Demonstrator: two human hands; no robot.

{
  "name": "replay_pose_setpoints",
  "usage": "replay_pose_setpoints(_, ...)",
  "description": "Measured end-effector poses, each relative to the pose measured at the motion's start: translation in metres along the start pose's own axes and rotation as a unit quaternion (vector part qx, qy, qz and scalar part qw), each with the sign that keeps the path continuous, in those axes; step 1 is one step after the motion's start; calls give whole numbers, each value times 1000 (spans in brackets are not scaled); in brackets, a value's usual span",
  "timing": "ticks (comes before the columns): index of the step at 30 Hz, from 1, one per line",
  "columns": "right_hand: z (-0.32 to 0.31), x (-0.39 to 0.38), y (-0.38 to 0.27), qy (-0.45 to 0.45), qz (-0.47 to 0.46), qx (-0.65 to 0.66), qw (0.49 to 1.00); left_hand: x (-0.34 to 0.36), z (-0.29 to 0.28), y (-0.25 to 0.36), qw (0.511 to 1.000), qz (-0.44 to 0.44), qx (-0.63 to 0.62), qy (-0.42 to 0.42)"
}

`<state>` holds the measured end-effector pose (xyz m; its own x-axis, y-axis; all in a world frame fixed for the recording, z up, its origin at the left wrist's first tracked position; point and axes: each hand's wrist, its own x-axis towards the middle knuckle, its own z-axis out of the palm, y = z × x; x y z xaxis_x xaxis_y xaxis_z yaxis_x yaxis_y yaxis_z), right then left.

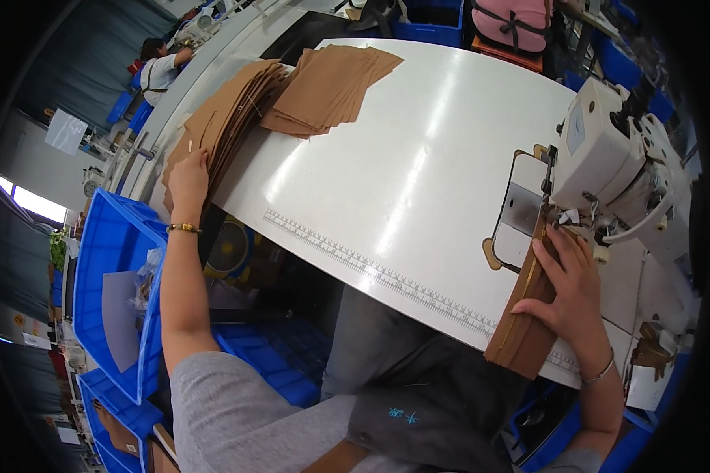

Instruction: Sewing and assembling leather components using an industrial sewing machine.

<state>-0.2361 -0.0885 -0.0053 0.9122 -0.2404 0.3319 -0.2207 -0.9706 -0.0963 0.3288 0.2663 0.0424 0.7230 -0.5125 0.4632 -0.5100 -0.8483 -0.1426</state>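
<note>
At the left end of the white table, my left hand [189, 180] is closed on the near edge of a brown fabric panel, the top one of a thick stack [233, 102]. My right hand [568, 288] lies with thumb and fingers spread on a folded brown fabric piece [521, 335]. A yellow line runs along that piece, perhaps zipper teeth. Its far end reaches the needle area of a white sewing machine [599, 146], and its near end hangs over the table's front edge. The machine head hides the needle.
A fanned pile of brown panels [327, 91] lies beside the stack. A printed ruler [379, 272] runs along the front edge of the table [418, 173]. Blue bins [91, 268] stand at the left, a small fan [230, 248] below the table. Another person [159, 72] sits far left.
</note>
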Motion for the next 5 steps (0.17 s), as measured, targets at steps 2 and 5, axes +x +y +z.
replay_pose_setpoints(2,0,-1,0,3,8,9,1000,1,-5,-6,1000,21,-13,-1)
replay_pose_setpoints(5,1,-1,0,2,6,6,1000,-2,-13,-6,998,55,-25,-24)
